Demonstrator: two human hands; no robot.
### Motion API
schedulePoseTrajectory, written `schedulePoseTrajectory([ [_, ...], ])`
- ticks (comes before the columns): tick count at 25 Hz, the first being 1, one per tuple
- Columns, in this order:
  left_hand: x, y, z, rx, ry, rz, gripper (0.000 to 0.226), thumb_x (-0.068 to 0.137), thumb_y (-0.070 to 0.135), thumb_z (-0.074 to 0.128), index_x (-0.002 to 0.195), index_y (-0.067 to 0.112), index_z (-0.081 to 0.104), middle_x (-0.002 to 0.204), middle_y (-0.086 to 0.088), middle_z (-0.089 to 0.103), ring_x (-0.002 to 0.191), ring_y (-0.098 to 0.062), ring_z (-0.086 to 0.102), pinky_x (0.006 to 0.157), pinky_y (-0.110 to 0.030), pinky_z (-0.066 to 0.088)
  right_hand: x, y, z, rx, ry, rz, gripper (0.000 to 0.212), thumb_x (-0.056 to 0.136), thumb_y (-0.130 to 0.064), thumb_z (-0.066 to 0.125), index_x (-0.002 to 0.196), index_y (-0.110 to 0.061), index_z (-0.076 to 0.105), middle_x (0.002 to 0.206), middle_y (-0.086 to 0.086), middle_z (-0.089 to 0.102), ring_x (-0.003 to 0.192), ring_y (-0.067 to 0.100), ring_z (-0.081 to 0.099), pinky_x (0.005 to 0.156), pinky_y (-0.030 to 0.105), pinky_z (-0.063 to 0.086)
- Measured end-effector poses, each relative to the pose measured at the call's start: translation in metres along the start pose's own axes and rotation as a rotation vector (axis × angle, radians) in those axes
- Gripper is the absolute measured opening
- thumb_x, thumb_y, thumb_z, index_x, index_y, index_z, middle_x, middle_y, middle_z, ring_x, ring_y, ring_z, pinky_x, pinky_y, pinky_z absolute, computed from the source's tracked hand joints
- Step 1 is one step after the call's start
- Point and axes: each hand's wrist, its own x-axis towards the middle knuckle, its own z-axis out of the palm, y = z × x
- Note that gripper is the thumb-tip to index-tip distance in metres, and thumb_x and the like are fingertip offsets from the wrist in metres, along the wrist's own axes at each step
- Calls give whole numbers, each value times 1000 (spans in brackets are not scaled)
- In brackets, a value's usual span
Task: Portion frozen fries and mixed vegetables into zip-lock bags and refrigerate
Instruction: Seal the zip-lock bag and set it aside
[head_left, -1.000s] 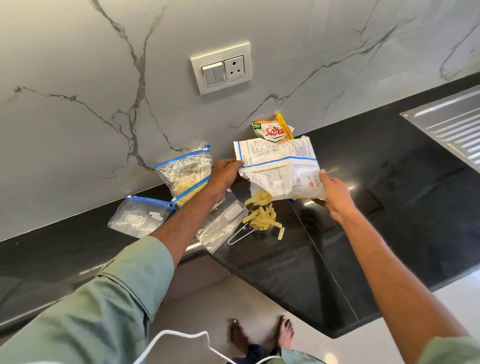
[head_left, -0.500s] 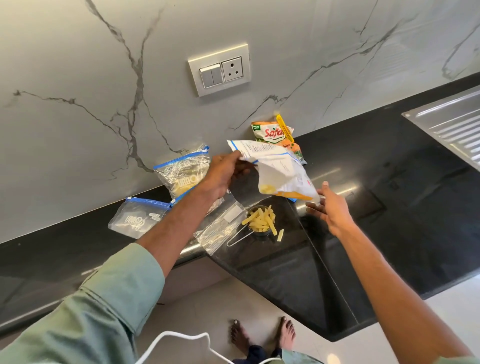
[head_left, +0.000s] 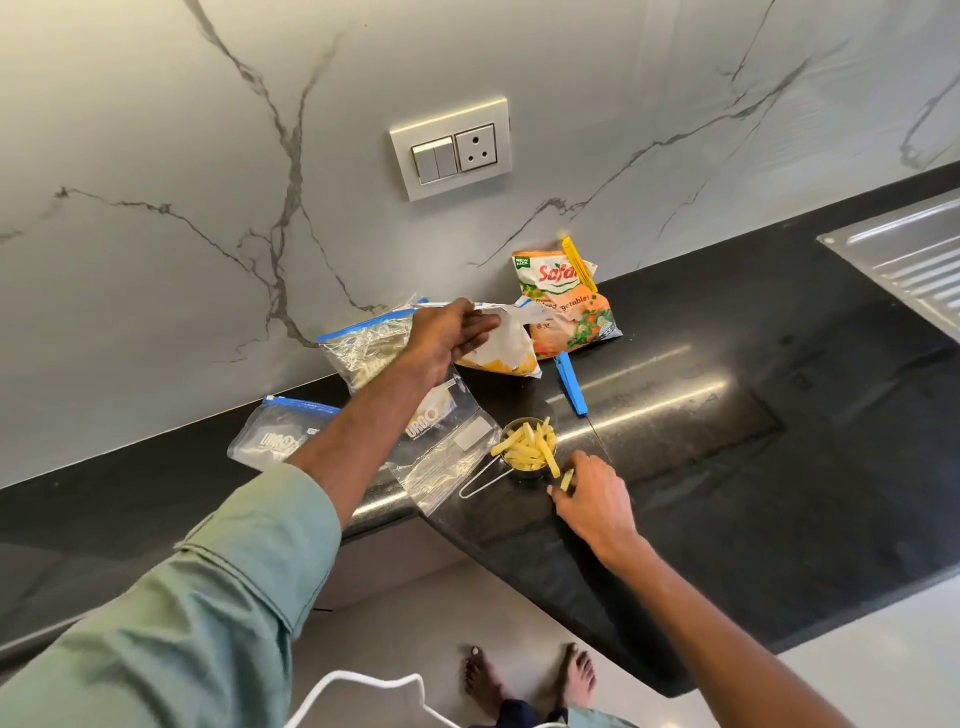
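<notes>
My left hand (head_left: 451, 335) grips the top of the white fries bag (head_left: 506, 348), which lies low against the black counter (head_left: 727, 467) near the wall. A small metal measuring cup (head_left: 527, 452) heaped with pale fries stands on the counter in front of it. My right hand (head_left: 592, 496) is just right of the cup and pinches one loose fry (head_left: 566, 479). An empty zip-lock bag (head_left: 447, 452) lies flat left of the cup. A zip-lock bag holding fries (head_left: 363, 348) leans on the wall. The orange mixed vegetables pack (head_left: 563, 306) stands behind.
A blue bag clip (head_left: 571, 383) lies on the counter right of the fries bag. Another zip-lock bag (head_left: 280, 436) lies at the far left. A steel sink drainboard (head_left: 909, 254) is at the right. A switch and socket plate (head_left: 451, 148) is on the marble wall.
The left hand has lowered the fries bag from above the cup to the counter by the wall. The right hand let go of the bag and dropped to the loose fry beside the cup.
</notes>
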Motion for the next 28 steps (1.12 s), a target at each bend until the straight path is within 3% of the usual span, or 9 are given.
schedulePoseTrajectory([
  [5, 6, -19, -12, 190, 33, 53, 38, 106, 42, 49, 103, 12, 72, 91, -4, 80, 85, -16, 78, 80, -31, 60, 6, -4, -20, -38, 7, 92, 19, 86, -19, 77, 102, -16, 66, 95, -2, 67, 78, 14, 65, 72, 32, 59],
  [8, 8, -25, -29, 254, 7, 120, 49, 102, 56, 51, 110, 14, 74, 97, -2, 80, 91, -16, 77, 81, -32, 60, 5, -1, -48, 124, 174, 114, 15, 85, -20, 77, 98, -20, 70, 83, -9, 69, 69, 4, 62, 61, 24, 50],
  [11, 7, -36, -46, 378, -79, 209, 41, 95, 51, 66, 112, 14, 72, 102, 0, 79, 99, -18, 75, 86, -34, 58, 3, -19, -64, 300, 206, -49, 21, 86, -23, 81, 104, -26, 71, 89, -14, 70, 74, 1, 66, 66, 21, 55],
  [15, 15, -68, -78, 919, -14, 396, 32, 89, 31, 78, 116, 14, 70, 106, 5, 73, 95, -12, 69, 85, -31, 55, 7, -45, -51, 237, 159, -204, 40, 85, -40, 83, 120, -31, 66, 108, -19, 67, 90, 1, 66, 82, 26, 56],
  [17, 22, -83, -100, 1334, 191, 491, 38, 87, 35, 77, 116, 12, 69, 114, -4, 70, 104, -25, 65, 86, -38, 52, -6, -40, -36, 376, 266, -63, 43, 86, -46, 81, 121, -32, 61, 110, -19, 65, 91, 1, 65, 79, 23, 54],
  [19, 28, -90, -119, 1579, 325, 537, 47, 84, 38, 77, 120, 9, 67, 128, -15, 59, 116, -35, 56, 95, -46, 46, -31, -26, -18, 534, 328, 140, 43, 88, -49, 78, 121, -33, 55, 111, -14, 63, 91, 2, 64, 74, 22, 50],
  [23, 31, -85, -125, 1657, 272, 499, 49, 88, 38, 74, 126, 9, 64, 130, -16, 54, 118, -37, 56, 97, -48, 44, -60, -16, 10, 621, 175, 393, 40, 97, -41, 70, 128, -25, 50, 115, -5, 60, 89, 6, 63, 77, 32, 45],
  [26, 32, -76, -116, 1569, 224, 526, 34, 92, 31, 69, 123, 17, 67, 120, -11, 66, 109, -35, 64, 90, -42, 49, -48, -11, 16, 468, 263, 305, 34, 98, -20, 67, 128, -25, 51, 114, -6, 60, 94, 12, 64, 82, 36, 50],
  [28, 31, -69, -114, 1406, 210, 537, 25, 93, 22, 67, 118, 23, 71, 114, -7, 70, 105, -31, 67, 84, -38, 49, -37, -5, 8, 408, 302, 270, 26, 99, -19, 67, 122, -26, 56, 112, -6, 65, 91, 8, 64, 80, 33, 53],
])
